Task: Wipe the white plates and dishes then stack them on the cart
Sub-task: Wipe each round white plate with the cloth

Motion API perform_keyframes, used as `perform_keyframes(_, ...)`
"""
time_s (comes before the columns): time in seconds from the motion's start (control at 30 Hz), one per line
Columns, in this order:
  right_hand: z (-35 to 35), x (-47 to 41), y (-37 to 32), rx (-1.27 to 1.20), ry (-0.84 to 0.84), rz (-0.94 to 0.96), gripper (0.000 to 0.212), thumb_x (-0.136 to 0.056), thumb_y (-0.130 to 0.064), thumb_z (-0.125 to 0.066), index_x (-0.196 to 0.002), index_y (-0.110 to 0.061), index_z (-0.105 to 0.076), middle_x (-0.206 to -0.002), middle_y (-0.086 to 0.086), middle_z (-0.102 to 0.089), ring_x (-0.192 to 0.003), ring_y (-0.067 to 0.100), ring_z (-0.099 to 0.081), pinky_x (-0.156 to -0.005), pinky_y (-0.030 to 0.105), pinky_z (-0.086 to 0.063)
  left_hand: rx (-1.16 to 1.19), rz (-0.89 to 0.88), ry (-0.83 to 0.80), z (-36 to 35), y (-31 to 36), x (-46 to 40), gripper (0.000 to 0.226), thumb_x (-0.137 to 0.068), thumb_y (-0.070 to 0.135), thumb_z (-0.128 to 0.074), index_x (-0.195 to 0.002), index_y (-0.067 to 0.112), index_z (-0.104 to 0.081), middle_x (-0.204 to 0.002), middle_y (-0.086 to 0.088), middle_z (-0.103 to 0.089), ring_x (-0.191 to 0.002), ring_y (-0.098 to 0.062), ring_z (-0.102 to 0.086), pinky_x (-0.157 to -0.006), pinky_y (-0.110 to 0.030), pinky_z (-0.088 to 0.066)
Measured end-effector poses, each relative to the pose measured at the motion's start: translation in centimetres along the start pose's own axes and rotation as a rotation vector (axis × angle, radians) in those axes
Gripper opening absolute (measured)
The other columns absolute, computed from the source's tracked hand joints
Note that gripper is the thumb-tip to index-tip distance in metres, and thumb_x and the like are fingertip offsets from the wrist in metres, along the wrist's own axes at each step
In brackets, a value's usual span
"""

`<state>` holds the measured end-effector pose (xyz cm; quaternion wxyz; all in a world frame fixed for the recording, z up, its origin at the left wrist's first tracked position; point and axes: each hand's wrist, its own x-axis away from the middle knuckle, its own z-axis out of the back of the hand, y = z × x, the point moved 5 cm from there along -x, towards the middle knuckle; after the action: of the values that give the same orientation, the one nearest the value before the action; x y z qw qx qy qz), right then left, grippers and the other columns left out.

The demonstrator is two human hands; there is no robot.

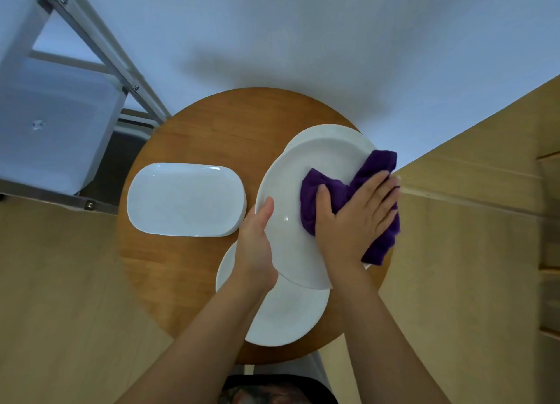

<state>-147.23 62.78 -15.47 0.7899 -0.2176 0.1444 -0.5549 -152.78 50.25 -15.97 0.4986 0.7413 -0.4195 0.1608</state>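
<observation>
Fingers of the right hand [357, 212] lie nearly flat, pressing a purple cloth [333, 188] onto the tilted white plate [291, 191] at centre-right; the left hand [256, 243] grips that plate's lower-left rim. An oval dish [185, 199] sits centre-left on the round wooden table [218, 130].

A small round wooden table [194, 136] is sitting on the pale wood floor [60, 282], carrying an oblong white dish [185, 199] on the left, a round plate [291, 315] near the front edge, and another plate [325, 133] peeking out at the back right.
</observation>
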Motion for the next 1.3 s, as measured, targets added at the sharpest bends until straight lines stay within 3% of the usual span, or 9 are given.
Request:
perform_keyframes(0.1,-0.4,0.6,-2.0,-0.065,-0.047,0.086,0.091,-0.083,-0.057,-0.038,-0.15,-0.007,-0.003,-0.159,0.013,-0.005,-0.146,0.028,0.0,-0.116,0.037,0.0,-0.154,-0.093,-0.007,0.3,1.7,0.2,0.022,-0.091,0.039,-0.049,-0.109,0.035,-0.063,-0.098,0.003,-0.072,-0.092,-0.019,-0.069,-0.066,-0.033,-0.057)
perform_keyframes(0.27,0.4,2.8,-6.5,-0.104,-0.104,0.36,0.079,-0.083,-0.049,-0.032,-0.148,-0.005,-0.022,-0.154,0.015,-0.025,-0.144,0.03,-0.017,-0.116,0.04,-0.009,-0.339,-0.145,-0.012,0.7,3.4,0.6,0.02,-0.096,0.041,-0.044,-0.102,0.038,-0.062,-0.1,0.009,-0.07,-0.098,-0.013,-0.064,-0.072,-0.022,-0.053)
perform_keyframes(0.4,0.8,6.8,-8.5,-0.148,-0.234,0.682,0.059,-0.086,-0.031,-0.036,-0.141,-0.01,-0.042,-0.145,0.007,-0.044,-0.14,0.021,-0.029,-0.117,0.04,-0.015,-0.221,-0.107,-0.085,1.6,4.8,1.1,0.029,-0.095,0.045,-0.042,-0.097,0.038,-0.07,-0.103,0.008,-0.072,-0.101,-0.011,-0.066,-0.078,-0.024,-0.055)
perform_keyframes(0.6,0.6,10.1,-8.1,-0.188,-0.531,0.79,0.056,-0.085,-0.029,-0.033,-0.138,-0.02,-0.046,-0.145,-0.008,-0.038,-0.139,0.003,-0.019,-0.118,0.025,-0.001,0.044,-0.019,-0.048,4.0,5.2,1.9,0.03,-0.085,0.047,-0.055,-0.086,0.027,-0.077,-0.096,-0.003,-0.074,-0.09,-0.018,-0.071,-0.066,-0.029,-0.058)
perform_keyframes(0.77,1.2,11.3,-5.7,-0.155,-0.71,0.848,0.051,-0.084,-0.032,-0.037,-0.129,-0.021,-0.057,-0.137,-0.011,-0.047,-0.133,0.001,-0.029,-0.115,0.025,-0.009,0.076,0.024,0.018,5.6,5.7,1.6,0.051,-0.072,0.052,-0.064,-0.114,0.024,-0.063,-0.107,-0.009,-0.071,-0.101,-0.031,-0.067,-0.085,-0.049,-0.054)
perform_keyframes(0.93,2.4,11.7,-3.4,-0.082,-0.607,0.877,0.041,-0.08,-0.03,-0.047,-0.113,-0.018,-0.069,-0.12,-0.004,-0.065,-0.12,0.009,-0.052,-0.105,0.037,-0.035,0.052,0.102,-0.074,5.8,5.3,1.5,0.034,-0.091,0.045,-0.05,-0.119,0.029,-0.061,-0.115,-0.008,-0.068,-0.106,-0.031,-0.063,-0.086,-0.049,-0.053)
perform_keyframes(1.07,3.3,12.0,-2.6,-0.047,-0.493,0.91,0.037,-0.077,-0.029,-0.05,-0.1,-0.015,-0.074,-0.106,-0.002,-0.071,-0.104,0.012,-0.065,-0.092,0.034,-0.049,-0.011,0.112,-0.103,6.0,5.3,1.5,0.027,-0.092,0.044,-0.048,-0.109,0.032,-0.065,-0.1,-0.002,-0.073,-0.085,-0.021,-0.072,-0.067,-0.038,-0.057)
perform_keyframes(1.17,4.5,11.1,-2.3,-0.212,-0.355,0.688,0.037,-0.075,-0.024,-0.048,-0.095,-0.007,-0.074,-0.094,0.002,-0.074,-0.088,0.014,-0.069,-0.074,0.036,-0.057,-0.153,0.106,-0.082,6.3,5.5,1.3,0.02,-0.092,0.047,-0.048,-0.101,0.036,-0.064,-0.088,0.006,-0.074,-0.076,-0.013,-0.072,-0.057,-0.032,-0.057)
perform_keyframes(1.3,5.1,10.7,-3.9,-0.342,-0.153,0.565,0.044,-0.082,-0.022,-0.048,-0.119,-0.002,-0.061,-0.116,0.012,-0.065,-0.111,0.023,-0.059,-0.093,0.038,-0.049,-0.223,0.168,-0.115,6.1,5.5,1.5,0.027,-0.093,0.045,-0.049,-0.104,0.032,-0.069,-0.104,-0.003,-0.072,-0.096,-0.024,-0.069,-0.081,-0.043,-0.056)
